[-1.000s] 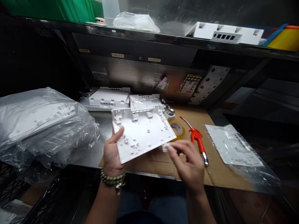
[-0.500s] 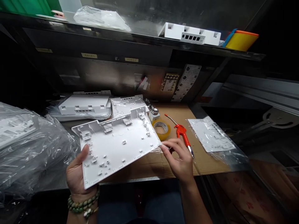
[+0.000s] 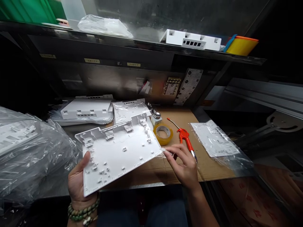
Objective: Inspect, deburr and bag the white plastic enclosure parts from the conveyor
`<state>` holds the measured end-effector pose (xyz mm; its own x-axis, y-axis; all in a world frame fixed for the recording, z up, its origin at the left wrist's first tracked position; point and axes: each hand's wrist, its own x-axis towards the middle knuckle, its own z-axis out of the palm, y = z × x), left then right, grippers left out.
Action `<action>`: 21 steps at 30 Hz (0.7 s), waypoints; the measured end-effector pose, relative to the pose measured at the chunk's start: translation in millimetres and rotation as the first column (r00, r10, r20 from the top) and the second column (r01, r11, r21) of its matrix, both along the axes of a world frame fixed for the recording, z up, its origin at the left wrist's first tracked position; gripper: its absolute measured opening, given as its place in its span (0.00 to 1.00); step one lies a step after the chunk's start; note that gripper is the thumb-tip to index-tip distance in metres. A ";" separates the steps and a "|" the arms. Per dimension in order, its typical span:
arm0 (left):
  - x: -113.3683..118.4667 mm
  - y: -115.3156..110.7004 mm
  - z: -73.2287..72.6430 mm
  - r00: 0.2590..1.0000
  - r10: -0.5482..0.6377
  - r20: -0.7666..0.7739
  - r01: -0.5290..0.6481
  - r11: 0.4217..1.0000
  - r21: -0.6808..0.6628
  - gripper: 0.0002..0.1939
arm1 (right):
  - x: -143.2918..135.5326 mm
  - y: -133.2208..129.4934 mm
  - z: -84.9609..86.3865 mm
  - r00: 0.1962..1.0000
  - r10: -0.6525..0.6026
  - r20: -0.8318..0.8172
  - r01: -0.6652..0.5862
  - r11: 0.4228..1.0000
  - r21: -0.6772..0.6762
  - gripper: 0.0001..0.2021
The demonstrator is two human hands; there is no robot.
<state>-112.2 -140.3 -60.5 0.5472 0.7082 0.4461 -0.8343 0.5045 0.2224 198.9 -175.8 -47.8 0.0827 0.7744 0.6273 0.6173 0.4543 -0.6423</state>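
Over brown cardboard [image 3: 146, 176], the flat white plastic casing [image 3: 132, 148] slants, its long axis rising rightward, ribbed side up; the left hand [image 3: 79, 181] clamps its left end, the bent right hand [image 3: 183, 162] pinching near its right corner.

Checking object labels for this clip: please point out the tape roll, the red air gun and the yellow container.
tape roll [image 3: 156, 137]: head view, on its yellow side
red air gun [image 3: 184, 133]: head view, on its body
yellow container [image 3: 242, 46]: head view, on its wall
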 end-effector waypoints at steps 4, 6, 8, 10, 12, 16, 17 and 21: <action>-1.7 -4.6 2.5 0.999 -0.008 -0.050 0.008 1.000 0.013 0.34 | 15.9 11.9 4.8 0.992 -0.124 -0.017 0.123 0.992 -0.031 0.05; -0.3 -8.4 3.8 0.997 -0.022 -0.080 0.022 1.000 -0.005 0.33 | 17.3 19.4 16.9 0.979 -0.172 -0.113 0.171 0.985 -0.017 0.05; 2.4 -13.4 3.9 0.993 -0.050 -0.103 0.047 0.998 -0.030 0.32 | 11.8 26.0 32.4 0.968 -0.153 -0.198 0.162 0.986 0.027 0.04; 5.0 -18.8 1.7 0.989 -0.073 -0.129 0.067 0.997 -0.044 0.31 | 2.8 31.8 45.7 0.966 -0.110 -0.233 0.133 0.987 0.088 0.04; 5.9 -23.5 -2.8 0.986 -0.057 -0.155 0.047 0.997 -0.067 0.30 | -5.1 36.5 52.3 0.972 -0.073 -0.225 0.103 0.987 0.126 0.05; 3.6 -27.6 -14.2 0.981 -0.020 -0.195 -0.007 0.990 -0.140 0.29 | -9.5 40.4 46.3 0.977 -0.077 -0.198 0.092 0.994 0.064 0.05; 3.2 -27.4 -16.4 0.977 -0.030 -0.211 0.003 0.992 -0.128 0.29 | -9.0 40.1 43.1 0.975 -0.094 -0.202 0.104 0.994 0.042 0.04; 6.4 -25.0 -19.3 0.971 -0.019 -0.238 -0.005 0.995 -0.099 0.30 | -5.0 37.3 31.8 0.971 -0.136 -0.198 0.151 0.987 0.063 0.05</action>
<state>-105.8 -165.3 -79.8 0.6345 0.7378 0.2304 -0.7594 0.5396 0.3635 193.9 -138.4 -16.0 0.3142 0.6958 0.6459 0.5479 0.4227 -0.7219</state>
